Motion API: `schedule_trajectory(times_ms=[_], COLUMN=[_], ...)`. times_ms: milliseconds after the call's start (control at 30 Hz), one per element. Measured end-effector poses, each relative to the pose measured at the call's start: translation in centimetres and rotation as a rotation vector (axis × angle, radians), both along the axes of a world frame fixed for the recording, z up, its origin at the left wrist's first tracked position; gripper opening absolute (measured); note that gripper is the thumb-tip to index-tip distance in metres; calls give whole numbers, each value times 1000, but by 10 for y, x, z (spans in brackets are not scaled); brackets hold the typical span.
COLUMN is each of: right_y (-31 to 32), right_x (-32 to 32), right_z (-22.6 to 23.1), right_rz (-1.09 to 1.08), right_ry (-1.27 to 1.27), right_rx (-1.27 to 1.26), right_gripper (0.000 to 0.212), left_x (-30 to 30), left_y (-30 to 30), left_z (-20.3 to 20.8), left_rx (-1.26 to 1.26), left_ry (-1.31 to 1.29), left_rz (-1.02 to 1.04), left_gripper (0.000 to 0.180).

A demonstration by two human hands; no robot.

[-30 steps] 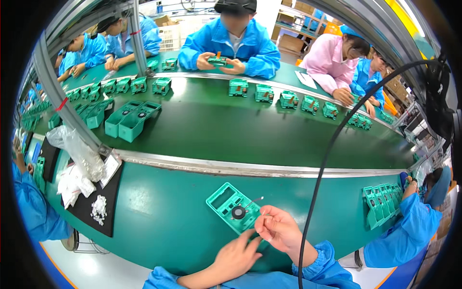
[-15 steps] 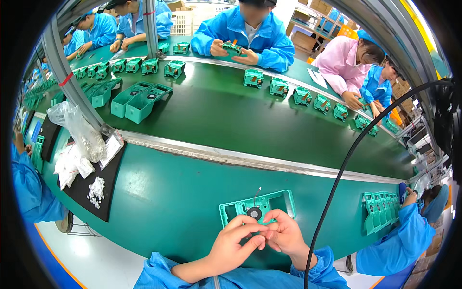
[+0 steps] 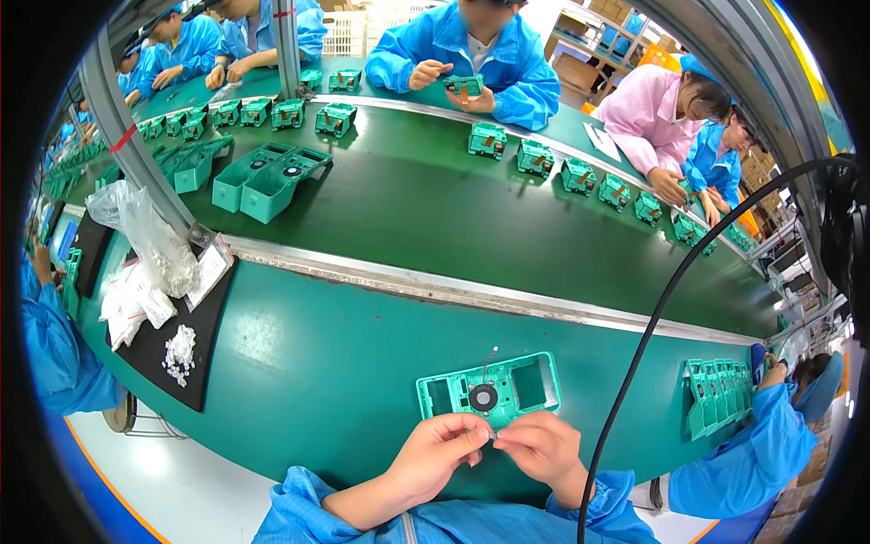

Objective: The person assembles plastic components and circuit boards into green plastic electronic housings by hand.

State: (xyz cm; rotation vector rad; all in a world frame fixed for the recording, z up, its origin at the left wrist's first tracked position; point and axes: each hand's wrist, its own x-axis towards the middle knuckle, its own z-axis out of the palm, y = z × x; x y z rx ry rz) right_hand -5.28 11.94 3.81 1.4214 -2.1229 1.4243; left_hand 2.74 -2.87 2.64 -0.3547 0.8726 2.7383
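Just in front of me, a green plastic housing (image 3: 504, 388) lies on the bench. It has rectangular openings at both ends and a round black speaker (image 3: 483, 397) near its middle. A thin wire with a small white connector (image 3: 495, 349) sticks up from the housing. At its near edge my left hand (image 3: 433, 460) and my right hand (image 3: 546, 448) meet, both closed with thumb and fingers pinched together. A tiny pale piece shows between the fingertips, too small to name.
On the left, a black mat (image 3: 198, 374) carries small white pieces (image 3: 179, 352) and clear bags (image 3: 145, 238). Green housings (image 3: 716, 397) stand stacked at right. A black cable (image 3: 645, 340) hangs across my right side. Beyond a metal rail, a conveyor (image 3: 390, 213) carries green assemblies; co-workers sit behind it.
My hands have drawn slightly apart and down, with fingertips still meeting, so more of the speaker shows. Across the belt, a co-worker has turned the green part in their hands.
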Motion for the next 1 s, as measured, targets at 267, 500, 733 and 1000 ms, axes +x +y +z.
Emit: schedule_trajectory(times_ms=[267,500,733,1000], right_y=[7,2,3,7], right_x=[-12,2,7,14], right_z=[1,-8,-2,10], right_rz=[50,2,7,103], right_ry=[323,36,-380,-1018], right_rx=[111,-4,36,47], right_gripper=[28,19,12,5], left_x=[2,4,4,2], left_y=[1,5,6,-2], left_z=[4,0,5,-12], left_rx=[-62,-643,-871,-1714], left_ry=[-79,218,331,861], left_rz=[-10,114,296,667], left_gripper=[11,10,7,23])
